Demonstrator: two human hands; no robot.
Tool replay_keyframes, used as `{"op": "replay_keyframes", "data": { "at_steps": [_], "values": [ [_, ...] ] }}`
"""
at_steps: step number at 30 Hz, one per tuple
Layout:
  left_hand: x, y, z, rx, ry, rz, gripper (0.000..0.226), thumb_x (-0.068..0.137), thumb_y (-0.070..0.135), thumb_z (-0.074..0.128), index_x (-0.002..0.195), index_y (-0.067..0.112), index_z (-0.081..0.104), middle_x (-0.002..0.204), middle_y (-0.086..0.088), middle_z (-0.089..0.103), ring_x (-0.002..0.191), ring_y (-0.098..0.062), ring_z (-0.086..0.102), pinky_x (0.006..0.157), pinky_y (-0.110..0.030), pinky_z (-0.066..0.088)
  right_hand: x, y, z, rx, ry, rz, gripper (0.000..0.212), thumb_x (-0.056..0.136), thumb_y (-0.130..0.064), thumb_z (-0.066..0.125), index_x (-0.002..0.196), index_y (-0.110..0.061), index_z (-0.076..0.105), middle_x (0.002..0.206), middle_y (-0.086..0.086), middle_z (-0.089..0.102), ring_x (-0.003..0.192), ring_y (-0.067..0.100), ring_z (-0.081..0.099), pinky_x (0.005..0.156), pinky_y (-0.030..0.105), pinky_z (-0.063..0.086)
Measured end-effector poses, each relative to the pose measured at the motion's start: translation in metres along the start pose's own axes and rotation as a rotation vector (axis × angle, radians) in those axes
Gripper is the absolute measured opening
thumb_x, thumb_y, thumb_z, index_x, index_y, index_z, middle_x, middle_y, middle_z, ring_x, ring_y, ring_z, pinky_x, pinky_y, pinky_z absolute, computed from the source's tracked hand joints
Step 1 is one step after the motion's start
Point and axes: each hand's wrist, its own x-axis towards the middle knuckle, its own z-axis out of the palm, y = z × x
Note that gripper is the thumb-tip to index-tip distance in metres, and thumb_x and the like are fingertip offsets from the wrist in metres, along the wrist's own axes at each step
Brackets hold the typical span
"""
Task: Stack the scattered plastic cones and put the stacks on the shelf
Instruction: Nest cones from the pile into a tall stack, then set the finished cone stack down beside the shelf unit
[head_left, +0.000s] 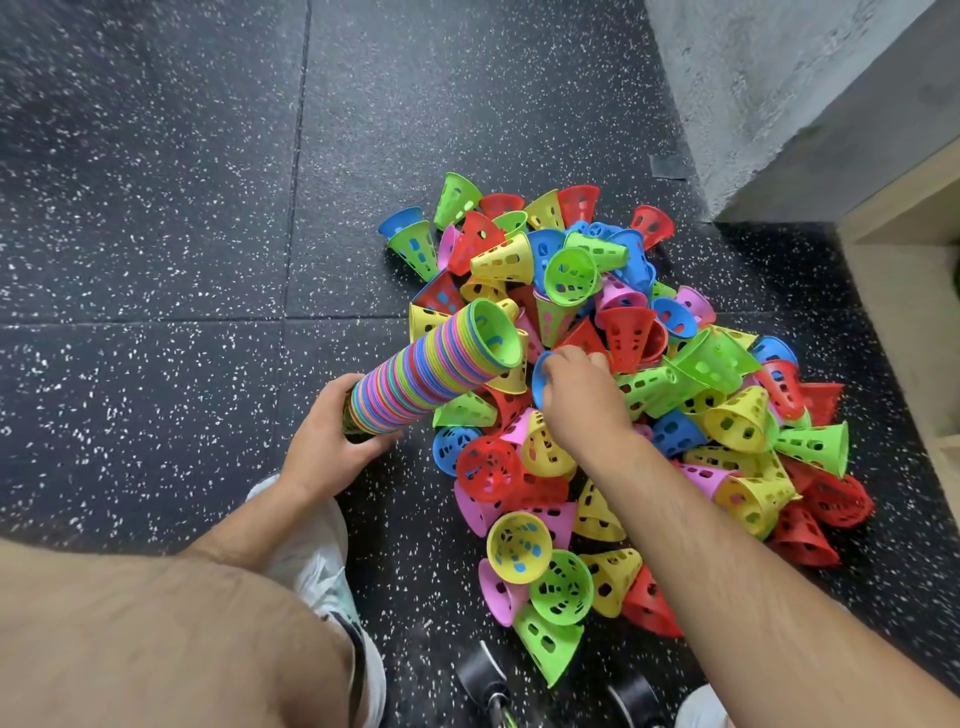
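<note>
A bare knee (156, 639) filled the near left corner of the view, above a white shoe (311, 551) planted on the floor (156, 208). The left hand (327, 441) gripped the narrow base end of a long stack (431, 374) of nested cones, fingers wrapped round it. The stack was held tilted, a ribbed column of thin coloured rims rising toward the far right and ending in a green open mouth.

Just beside that mouth, the right hand (582, 395) pinched the rim of a blue cone (540, 379) at the left edge of the pile (675, 415), fingers curled over it. The pile lay on the floor to the right: green, yellow, red, blue and pink cones of thin glossy plastic. Their walls were pierced with rounded slots and flared at the rim, and they lay tumbled on their sides and into one another.

The pile's far right side came near a rough grey concrete wall (779, 104) and a pale wooden frame (904, 322) at the floor's right edge, with a narrow strip of floor between. The floor was black rubber tile flecked with white and cut by straight seams; a broad stretch of it showed to the left of the stack and beyond it. Two black wheels (478, 670) stood at the near edge, just beside the pile's nearest green cone.
</note>
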Motion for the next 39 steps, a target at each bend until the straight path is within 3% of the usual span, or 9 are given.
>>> {"op": "replay_keyframes", "data": {
  "at_steps": [4, 10, 12, 16, 20, 22, 28, 33, 39],
  "values": [
    [0.000, 0.003, -0.001, -0.015, 0.005, -0.014, 0.069, 0.067, 0.064, 0.079, 0.126, 0.050, 0.046, 0.120, 0.021, 0.062, 0.110, 0.006, 0.059, 0.087, -0.023, 0.046, -0.002, 0.009, -0.013, 0.145, 0.212, -0.017, 0.027, 0.102, -0.025, 0.047, 0.113, -0.004, 0.060, 0.112, 0.011, 0.058, 0.107, 0.032, 0.050, 0.093, 0.037, 0.037],
    [0.000, 0.003, -0.001, -0.028, 0.004, -0.031, 0.076, 0.066, 0.067, 0.079, 0.130, 0.039, 0.050, 0.119, 0.021, 0.062, 0.109, 0.007, 0.060, 0.086, -0.020, 0.046, -0.016, 0.000, -0.042, 0.586, 0.572, 0.032, 0.068, 0.077, -0.065, 0.074, 0.116, -0.011, 0.061, 0.111, -0.001, 0.060, 0.107, 0.014, 0.053, 0.090, 0.017, 0.037],
    [-0.001, 0.004, -0.001, -0.029, 0.004, -0.034, 0.075, 0.066, 0.068, 0.079, 0.129, 0.042, 0.049, 0.119, 0.021, 0.063, 0.109, 0.007, 0.060, 0.085, -0.020, 0.046, -0.017, -0.008, -0.050, 0.718, 0.608, 0.058, 0.072, 0.073, -0.067, 0.076, 0.121, -0.016, 0.056, 0.112, -0.005, 0.060, 0.106, 0.012, 0.056, 0.093, 0.024, 0.045],
    [-0.001, 0.005, -0.002, -0.023, 0.003, -0.041, 0.073, 0.067, 0.067, 0.079, 0.128, 0.044, 0.049, 0.119, 0.022, 0.062, 0.109, 0.005, 0.060, 0.086, -0.022, 0.046, -0.022, -0.030, -0.058, 0.976, 0.498, 0.046, 0.084, 0.077, -0.070, 0.068, 0.142, -0.023, 0.042, 0.120, -0.014, 0.060, 0.114, 0.011, 0.061, 0.098, 0.040, 0.051],
    [-0.001, 0.003, -0.002, 0.001, -0.001, -0.045, 0.075, 0.067, 0.067, 0.079, 0.130, 0.040, 0.050, 0.119, 0.021, 0.062, 0.109, 0.004, 0.060, 0.087, -0.026, 0.048, -0.021, -0.042, -0.049, 0.720, 0.060, -0.057, 0.080, 0.087, -0.070, 0.053, 0.153, -0.030, 0.034, 0.148, -0.002, 0.042, 0.142, 0.010, 0.032, 0.115, 0.031, 0.028],
    [-0.001, 0.002, -0.002, 0.006, -0.002, -0.047, 0.075, 0.068, 0.067, 0.080, 0.130, 0.039, 0.050, 0.119, 0.021, 0.062, 0.109, 0.002, 0.061, 0.089, -0.029, 0.051, -0.021, -0.044, -0.046, 0.807, -0.065, -0.057, 0.074, 0.090, -0.064, 0.055, 0.153, -0.031, 0.035, 0.153, -0.005, 0.040, 0.144, 0.011, 0.031, 0.119, 0.037, 0.027],
    [-0.002, 0.008, -0.008, 0.032, -0.010, -0.012, 0.075, 0.065, 0.063, 0.082, 0.129, 0.038, 0.054, 0.119, 0.018, 0.063, 0.108, -0.006, 0.064, 0.092, -0.040, 0.056, -0.013, -0.041, -0.064, 0.809, -0.121, -0.093, 0.060, 0.086, -0.053, 0.069, 0.137, -0.027, 0.053, 0.133, -0.006, 0.043, 0.127, 0.014, 0.047, 0.111, 0.041, 0.041],
    [0.024, 0.064, -0.025, 0.098, 0.028, 0.101, 0.074, 0.067, 0.045, 0.095, 0.130, 0.033, 0.057, 0.116, 0.014, 0.065, 0.103, -0.009, 0.065, 0.087, -0.038, 0.055, 0.005, -0.014, -0.134, 0.622, -0.097, -0.239, 0.066, 0.082, -0.055, 0.073, 0.138, -0.028, 0.053, 0.111, -0.001, 0.058, 0.088, -0.006, 0.058, 0.076, 0.006, 0.044],
    [0.086, 0.204, -0.039, 0.211, -0.015, 0.312, 0.079, 0.062, 0.041, 0.099, 0.131, 0.024, 0.061, 0.113, 0.012, 0.065, 0.098, -0.012, 0.066, 0.083, -0.035, 0.054, -0.008, 0.068, -0.263, 0.540, -0.033, -0.295, 0.066, 0.079, -0.056, 0.072, 0.141, -0.049, 0.047, 0.106, -0.004, 0.065, 0.092, 0.009, 0.065, 0.090, 0.026, 0.052]
  ]
}}
